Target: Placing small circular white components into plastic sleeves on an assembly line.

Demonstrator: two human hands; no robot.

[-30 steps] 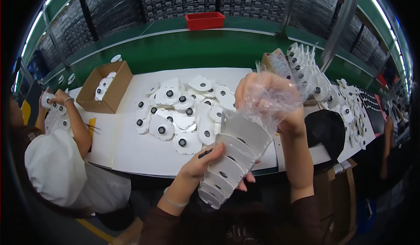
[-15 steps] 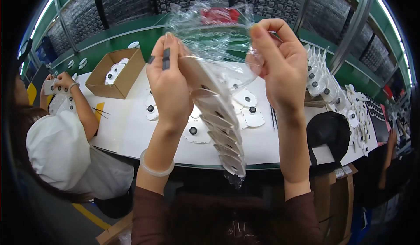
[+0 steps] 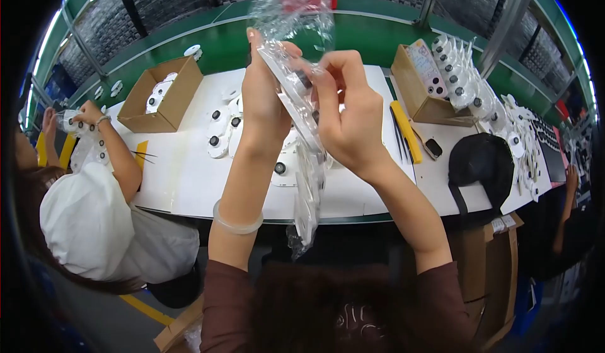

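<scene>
Above the table, my left hand (image 3: 265, 104) grips a white plate-like part (image 3: 287, 91) from its left side. The part belongs to a strip of flat white parts (image 3: 307, 192) in clear plastic, hanging down past the table's front edge. My right hand (image 3: 350, 113) is closed, its fingertips pinching the clear plastic (image 3: 296, 25) against the part's right side; a dark round piece shows beside them. Loose plastic bunches up above both hands. Behind and below them on the table lie white plates with black round knobs (image 3: 217, 115).
A cardboard box (image 3: 148, 110) with white parts stands at left, another box (image 3: 435, 113) at right beside a yellow-handled tool (image 3: 406, 132). A black cap (image 3: 480, 173) and many wrapped parts (image 3: 513, 142) lie further right. A co-worker (image 3: 88, 217) sits at left.
My right hand has moved left and down from the stretched plastic to the white part. The strip has swung left and turned more edge-on, and the plastic has bunched up.
</scene>
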